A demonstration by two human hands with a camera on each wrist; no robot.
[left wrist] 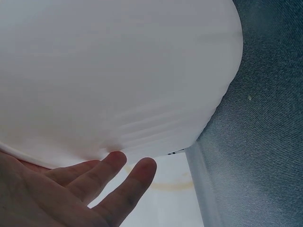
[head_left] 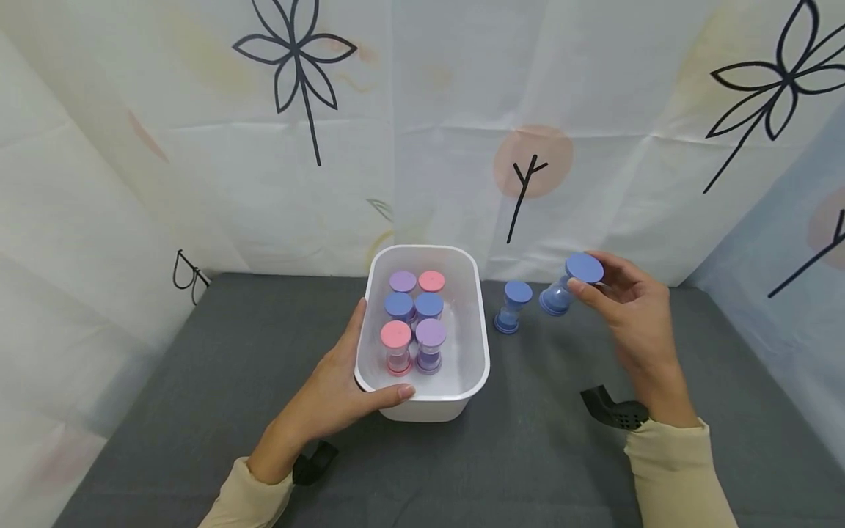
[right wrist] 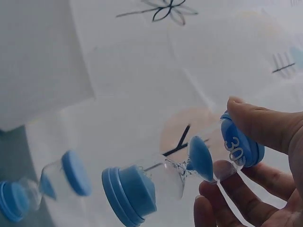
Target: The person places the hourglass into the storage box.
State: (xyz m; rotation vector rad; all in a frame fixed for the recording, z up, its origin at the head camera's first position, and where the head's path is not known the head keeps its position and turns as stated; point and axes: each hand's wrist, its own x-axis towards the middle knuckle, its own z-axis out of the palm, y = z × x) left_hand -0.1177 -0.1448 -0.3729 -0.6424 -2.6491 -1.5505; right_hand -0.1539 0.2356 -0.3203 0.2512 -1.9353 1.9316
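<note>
My left hand (head_left: 333,392) grips the near left corner of a white plastic bin (head_left: 467,359), thumb over the front rim and fingers along the outer left wall. In the left wrist view the extended fingertips (left wrist: 142,172) lie at the bin's side. My right hand (head_left: 637,308) holds a blue sand timer (head_left: 561,292) by its top cap, tilted, between thumb and fingers. That cap bears the number 30 in the right wrist view, and blue sand shows in the glass. Left of it, another blue sand timer (head_left: 511,308) stands upright on the table.
Inside the bin stand several sand timers, including a pink one (head_left: 397,345), a purple one (head_left: 430,345) and a blue one (head_left: 399,304). Dark grey cloth (head_left: 528,455) covers the table. A patterned white curtain (head_left: 436,183) hangs behind and along both sides.
</note>
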